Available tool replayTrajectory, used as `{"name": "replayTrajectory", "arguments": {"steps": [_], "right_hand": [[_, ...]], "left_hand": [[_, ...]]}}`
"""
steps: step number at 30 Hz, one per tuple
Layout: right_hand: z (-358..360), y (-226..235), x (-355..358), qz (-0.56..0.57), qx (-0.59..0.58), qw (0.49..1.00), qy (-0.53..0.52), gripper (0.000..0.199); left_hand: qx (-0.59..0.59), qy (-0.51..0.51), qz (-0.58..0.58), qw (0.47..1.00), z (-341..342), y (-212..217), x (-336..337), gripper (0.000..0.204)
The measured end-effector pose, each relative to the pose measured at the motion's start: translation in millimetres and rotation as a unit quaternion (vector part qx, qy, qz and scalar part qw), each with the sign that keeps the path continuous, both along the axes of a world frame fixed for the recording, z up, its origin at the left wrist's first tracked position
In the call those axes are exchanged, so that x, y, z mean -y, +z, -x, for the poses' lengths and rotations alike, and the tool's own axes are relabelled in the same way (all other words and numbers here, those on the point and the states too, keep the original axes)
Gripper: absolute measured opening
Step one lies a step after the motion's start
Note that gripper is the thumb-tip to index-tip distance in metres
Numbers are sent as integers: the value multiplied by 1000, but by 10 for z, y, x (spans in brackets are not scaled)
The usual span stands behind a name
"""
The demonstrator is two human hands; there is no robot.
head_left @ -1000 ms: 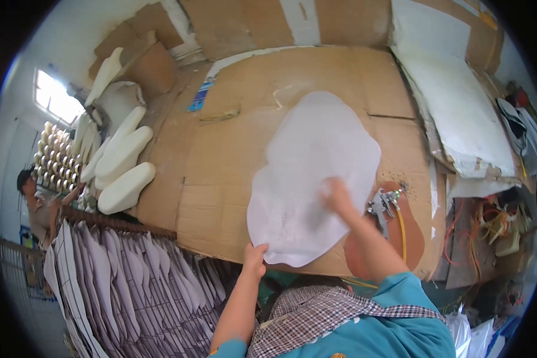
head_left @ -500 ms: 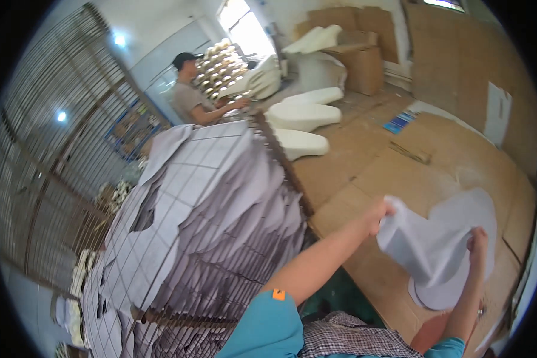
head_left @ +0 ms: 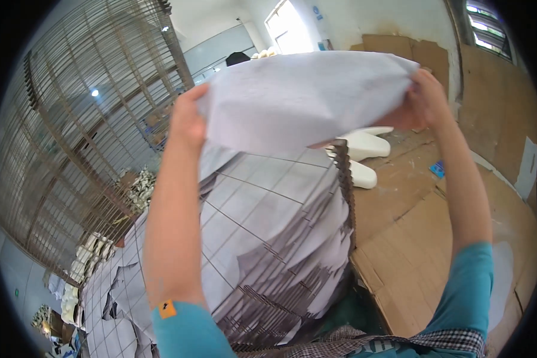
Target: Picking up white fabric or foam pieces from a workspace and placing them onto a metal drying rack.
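Observation:
A pale grey-lavender fabric-like sheet [head_left: 307,98] is stretched between my two raised hands. My left hand [head_left: 189,116] grips its left end, and my right hand [head_left: 426,100] pinches the far right corner; some fingers are hidden behind the sheet. Just below and beyond it stands a wire rack [head_left: 344,173] with many layers of similar pale sheets [head_left: 256,232] lying between its wire grids. Another pale sheet [head_left: 502,280] lies on the cardboard-covered table, partly behind my right arm.
Raised wire grids [head_left: 101,107] lean up at the left. White moulded foam-like pieces [head_left: 367,146] lie on the cardboard-covered table [head_left: 400,256] at the right, near a blue packet [head_left: 437,169]. A person's dark cap [head_left: 238,58] shows behind the sheet.
Both hands have lifted the sheet from above the table at the right, up and left to over the rack, spreading it wide. The view has turned left.

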State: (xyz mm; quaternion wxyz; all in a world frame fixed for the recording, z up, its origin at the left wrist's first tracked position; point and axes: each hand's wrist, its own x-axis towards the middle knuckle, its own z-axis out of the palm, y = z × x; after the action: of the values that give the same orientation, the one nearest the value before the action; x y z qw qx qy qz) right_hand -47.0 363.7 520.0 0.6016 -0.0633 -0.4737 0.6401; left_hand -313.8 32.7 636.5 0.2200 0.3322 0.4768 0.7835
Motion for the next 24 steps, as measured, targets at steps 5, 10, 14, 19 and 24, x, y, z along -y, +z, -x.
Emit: {"name": "replayTrajectory", "arguments": {"steps": [5, 10, 14, 19, 24], "right_hand": [[1597, 367, 365, -23, 39, 995, 84, 11], [2380, 476, 504, 3, 98, 990, 97, 12], [2821, 362, 545, 35, 135, 985, 106, 5], [2541, 204, 41, -14, 180, 956, 230, 8], [1882, -142, 552, -104, 492, 860, 91, 40]], "left_hand": [[-3, 94, 5, 996, 866, 42, 905, 31], [65, 147, 88, 983, 1500, -109, 1258, 32], [37, 240, 106, 964, 1590, -208, 1217, 32], [21, 132, 177, 975, 1114, -39, 1447, 36], [-131, 214, 571, 782, 849, -586, 1712, 60]]}}
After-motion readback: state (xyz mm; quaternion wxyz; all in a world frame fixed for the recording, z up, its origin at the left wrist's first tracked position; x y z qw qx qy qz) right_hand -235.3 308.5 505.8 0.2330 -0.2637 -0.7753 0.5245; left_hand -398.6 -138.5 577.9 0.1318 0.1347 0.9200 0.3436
